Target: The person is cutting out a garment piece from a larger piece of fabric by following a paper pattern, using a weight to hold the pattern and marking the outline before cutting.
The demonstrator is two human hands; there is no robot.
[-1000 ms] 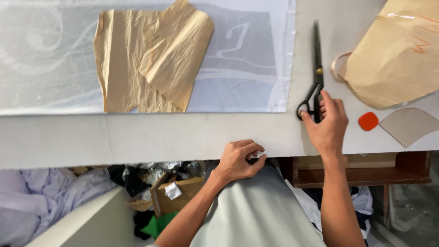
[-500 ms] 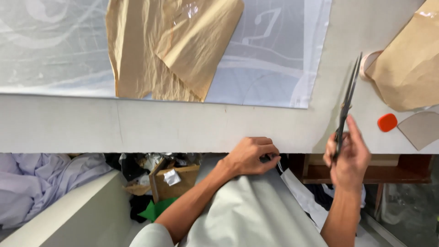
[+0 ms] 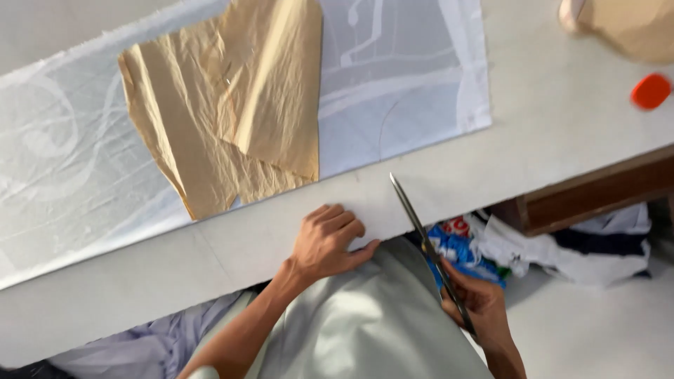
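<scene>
Your right hand grips a pair of long dark scissors at the near edge of the pale cutting table, fingers curled tight around the handles, which are hidden inside your fist. The blades look closed into one slim dark line that slants up and away from you, the tip lying over the table's front edge, just right of your other hand. The metal is narrow and dull, with a faint gleam along its upper length.

Your left hand rests on that same table edge, fingers bent and pressed down, thumb stretched to the right over the pale grey-green cloth that drapes from the edge toward your lap; whether it pinches the cloth cannot be told.

Further back on the table lies a sheet of white translucent fabric with faint curved markings, and on top of it a crumpled tan paper pattern piece, folded over on itself. Near the far right sit a small orange object, blurred, and another tan paper piece at the corner. Bundles of coloured cloth show below the table.
</scene>
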